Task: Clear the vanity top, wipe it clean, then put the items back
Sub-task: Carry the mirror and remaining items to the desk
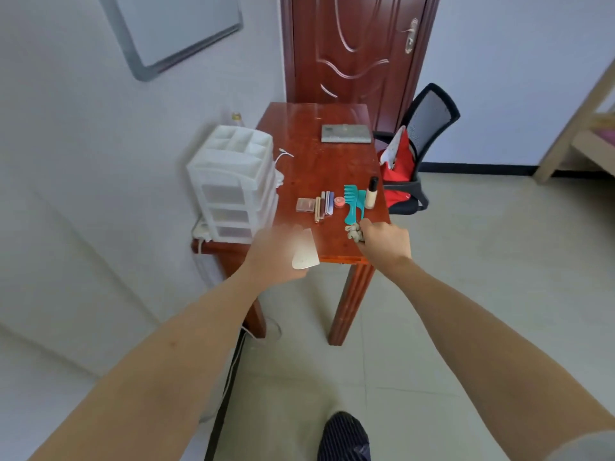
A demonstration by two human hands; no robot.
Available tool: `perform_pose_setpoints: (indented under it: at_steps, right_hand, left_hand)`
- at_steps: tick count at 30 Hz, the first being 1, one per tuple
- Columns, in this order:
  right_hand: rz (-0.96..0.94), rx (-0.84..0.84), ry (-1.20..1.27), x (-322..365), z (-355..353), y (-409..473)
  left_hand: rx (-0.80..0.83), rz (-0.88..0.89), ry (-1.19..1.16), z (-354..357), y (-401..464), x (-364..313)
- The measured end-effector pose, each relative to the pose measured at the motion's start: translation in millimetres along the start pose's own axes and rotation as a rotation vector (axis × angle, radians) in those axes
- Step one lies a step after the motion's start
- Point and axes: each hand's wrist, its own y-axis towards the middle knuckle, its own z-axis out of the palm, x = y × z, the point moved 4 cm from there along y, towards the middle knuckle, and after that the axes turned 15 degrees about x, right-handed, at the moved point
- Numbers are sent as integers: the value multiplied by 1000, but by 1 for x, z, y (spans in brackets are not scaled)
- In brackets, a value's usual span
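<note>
Bright even daylight, blurred left hand [278, 252], wide-angle warp.

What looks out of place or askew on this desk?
Little stands out. Small cosmetics and the teal combs lie in a tidy row. The tabletop looks smudged and speckled, and the white organizer overhangs its left edge.

Pale walls, tiled floor [466, 294] — dark red door [359, 48].
</note>
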Motion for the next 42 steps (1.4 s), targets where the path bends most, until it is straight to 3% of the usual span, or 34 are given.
perform_pose_setpoints:
  at_steps: [12,19,25,31,37,42]
  right_hand:
    - [-38,139,-6,-25,61,157]
    - [-145,296,55,-18,117,215]
    - [-148,364,56,-11,149,255]
    - [-192,387,178,-7,176,270]
    - [-299,268,192,-9,196,234]
    - [-388,278,110,-16,204,215]
  left_hand:
    - [129,39,-109,72,163,34]
    - [420,46,-154,134,210,43]
    - [533,99,-202,172,244,51]
    - [502,189,-265,188,267,61]
    - [450,268,-316,204,266,68]
    - [256,262,-341,209,247,68]
